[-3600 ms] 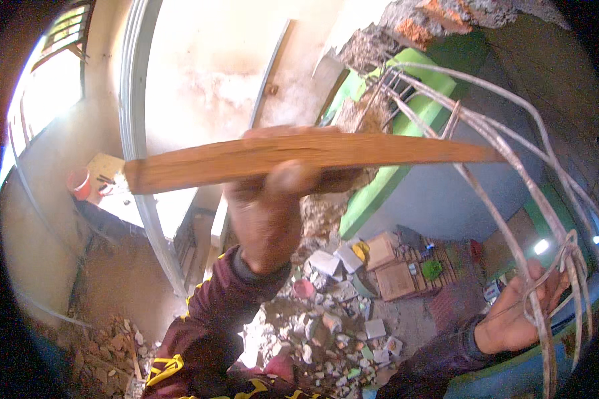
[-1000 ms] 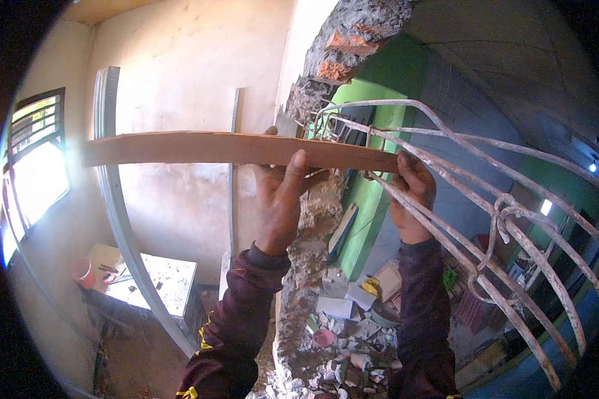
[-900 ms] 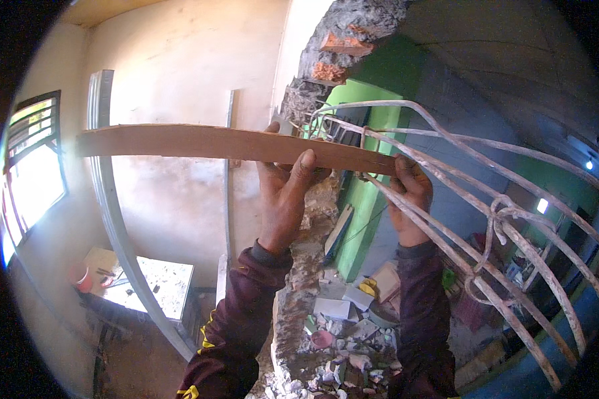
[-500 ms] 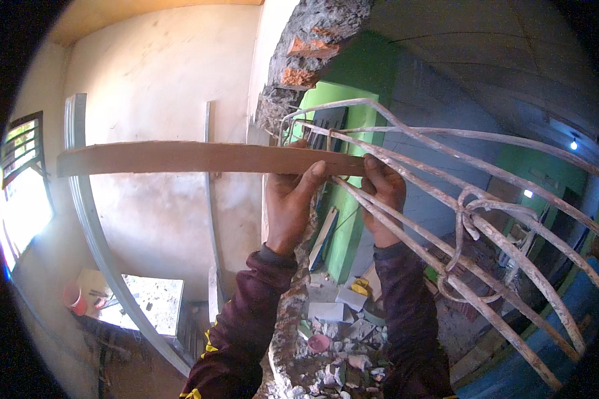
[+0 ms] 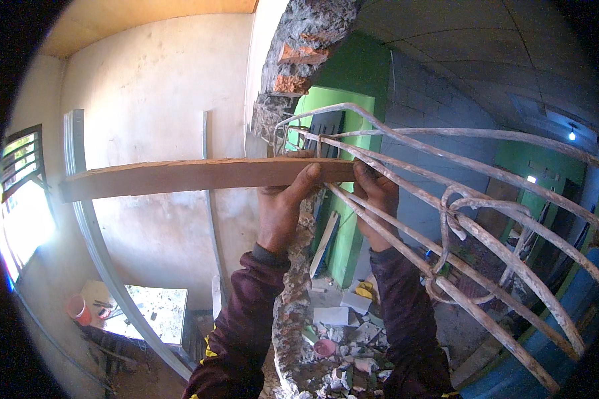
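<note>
A long brown wooden board (image 5: 180,178) lies level across the view, its far-left end in front of a metal post. My left hand (image 5: 283,206) grips it near its right part, thumb on the near face and fingers behind. At the board's right end, my right hand (image 5: 378,193) pinches it with the thumb on the face; some of its fingers are hidden. The end of a rebar cage (image 5: 456,206) surrounds this part, with bars passing above and below the board and close to my right wrist.
A broken wall edge with exposed brick (image 5: 293,83) rises ahead. Rubble (image 5: 353,366) covers the floor below. Metal posts (image 5: 100,239) stand at left, near a table (image 5: 156,306) holding a red bucket (image 5: 78,310) and tools. A lit bulb (image 5: 572,135) hangs at right.
The board sits lower in the view and its top edge now shows. Both hands still hold it and have shifted slightly down and left. The view itself has tilted a little.
</note>
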